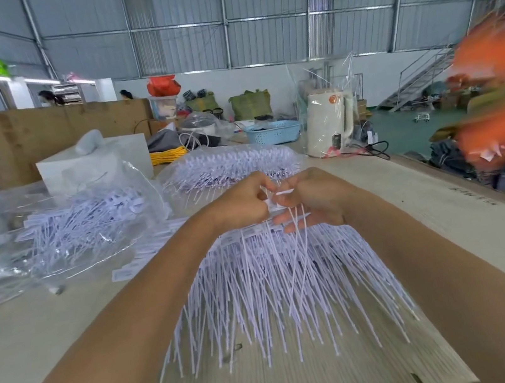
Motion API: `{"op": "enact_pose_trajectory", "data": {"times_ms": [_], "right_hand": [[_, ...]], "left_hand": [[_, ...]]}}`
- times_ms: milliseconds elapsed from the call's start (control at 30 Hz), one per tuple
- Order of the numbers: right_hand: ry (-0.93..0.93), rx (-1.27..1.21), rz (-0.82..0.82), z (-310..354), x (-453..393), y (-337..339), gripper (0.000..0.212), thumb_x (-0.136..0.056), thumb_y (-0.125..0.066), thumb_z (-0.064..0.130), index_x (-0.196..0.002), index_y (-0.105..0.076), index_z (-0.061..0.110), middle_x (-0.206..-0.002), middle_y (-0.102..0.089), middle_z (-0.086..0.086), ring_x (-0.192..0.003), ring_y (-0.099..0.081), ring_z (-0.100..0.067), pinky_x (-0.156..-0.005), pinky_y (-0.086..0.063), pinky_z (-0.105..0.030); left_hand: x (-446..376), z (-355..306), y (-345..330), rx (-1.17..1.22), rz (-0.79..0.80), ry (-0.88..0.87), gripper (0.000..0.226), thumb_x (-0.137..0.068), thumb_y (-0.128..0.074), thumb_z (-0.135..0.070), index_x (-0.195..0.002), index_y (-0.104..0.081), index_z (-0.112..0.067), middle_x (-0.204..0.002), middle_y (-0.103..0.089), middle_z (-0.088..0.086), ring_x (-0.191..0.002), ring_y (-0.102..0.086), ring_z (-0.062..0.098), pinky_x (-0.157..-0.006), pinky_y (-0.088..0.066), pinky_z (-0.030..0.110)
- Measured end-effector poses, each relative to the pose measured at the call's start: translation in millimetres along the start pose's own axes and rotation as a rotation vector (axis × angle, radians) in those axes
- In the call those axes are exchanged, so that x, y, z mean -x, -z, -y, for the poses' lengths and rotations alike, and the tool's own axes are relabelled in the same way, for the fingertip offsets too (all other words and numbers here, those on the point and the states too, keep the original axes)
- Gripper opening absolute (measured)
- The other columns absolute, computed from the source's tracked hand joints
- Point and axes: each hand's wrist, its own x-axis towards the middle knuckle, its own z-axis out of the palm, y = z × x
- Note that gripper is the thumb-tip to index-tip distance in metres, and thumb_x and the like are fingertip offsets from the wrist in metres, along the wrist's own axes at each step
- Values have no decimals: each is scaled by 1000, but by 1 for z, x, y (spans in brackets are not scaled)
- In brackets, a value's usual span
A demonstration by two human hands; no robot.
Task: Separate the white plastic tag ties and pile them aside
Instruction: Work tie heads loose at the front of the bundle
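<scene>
Two hands met above the far edge of the fanned tag ties [279, 283]; the left hand [240, 205] pinched the white tag heads, and the right hand [308, 199] curled round a few ties hanging from it; a sharp tug could snag neighbours and drag the fan across the worktop [51, 326]; beyond the hands lay two bagged heaps [84, 221], ties too many to count.

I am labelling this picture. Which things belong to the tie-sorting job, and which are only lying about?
Job:
left hand and right hand, both pinching ties
ties fanned below the hands
bagged ties
far ties

Lying about:
kettle
blue basket
yellow cord
white box
</scene>
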Motion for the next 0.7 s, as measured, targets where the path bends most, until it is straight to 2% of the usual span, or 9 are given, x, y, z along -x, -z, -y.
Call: {"op": "enact_pose_trajectory", "data": {"times_ms": [67,133,233,300,400,500,567,633,700], "right_hand": [[41,-66,-19,-3,2,-4,6,-88,-60,0,-88,-64,5,-78,-68,-12,-66,-68,-23,-63,-59,-35],[108,-58,-60,-6,2,-6,15,-88,-59,-2,-76,-63,7,-68,-64,-12,-56,-61,-21,-52,-55,-25],[173,-41,-87,-9,1,-7,17,-89,-56,-2,-76,-60,8,-59,-53,-12,-48,-47,-18,-48,-44,-25],[190,-31,-106,-11,-1,-6,13,-91,-53,-4,-87,-59,7,-59,-50,-11,-46,-45,-15,-47,-41,-23],[186,27,-88,-13,-3,-5,9,-92,-51,-2,-96,-57,2,-59,-48,-10,-46,-44,-14,-46,-40,-22],[196,121,-53,-13,-3,-4,16,-92,-53,-1,-76,-56,-1,-57,-47,-10,-44,-44,-13,-44,-40,-20],[197,141,-92,-13,-4,-6,12,-90,-57,0,-79,-55,1,-57,-48,-10,-45,-45,-13,-44,-41,-20],[212,149,-148,-15,-6,-8,5,-88,-60,-1,-87,-55,1,-59,-49,-9,-45,-46,-13,-44,-41,-21],[250,175,-203,-18,-8,-10,8,-86,-61,-1,-82,-56,3,-58,-49,-8,-47,-47,-14,-45,-41,-22]], "left_hand": [[-1,4,0,20,-17,-9,41,-82,-56,4,-109,-42,-22,-95,-47,1,-75,-49,12,-64,-41,28],[-2,6,1,9,-18,-4,43,-81,-61,1,-110,-39,-22,-97,-49,2,-81,-53,16,-70,-44,31],[0,8,4,9,-46,36,35,-81,-69,-9,-109,-48,-16,-99,-60,6,-89,-60,21,-81,-48,35],[1,11,7,-59,-53,34,16,-84,-69,-20,-95,-64,-10,-84,-68,4,-77,-62,13,-71,-47,27],[1,15,6,-35,-33,18,20,-88,-65,-23,-73,-66,-10,-58,-64,-6,-51,-55,2,-57,-40,20],[-1,17,4,29,-78,21,27,-91,-61,-25,-70,-66,-8,-48,-58,-9,-45,-50,0,-51,-38,17],[-1,15,3,79,-88,35,30,-91,-60,-27,-68,-66,-9,-42,-55,-11,-39,-47,-2,-47,-36,14],[-2,13,3,123,-94,51,31,-91,-62,-27,-64,-66,-11,-42,-54,-9,-42,-47,2,-51,-37,17],[-4,9,3,149,-112,96,31,-89,-63,-25,-62,-65,-10,-44,-54,-4,-47,-48,9,-52,-36,21]]}}
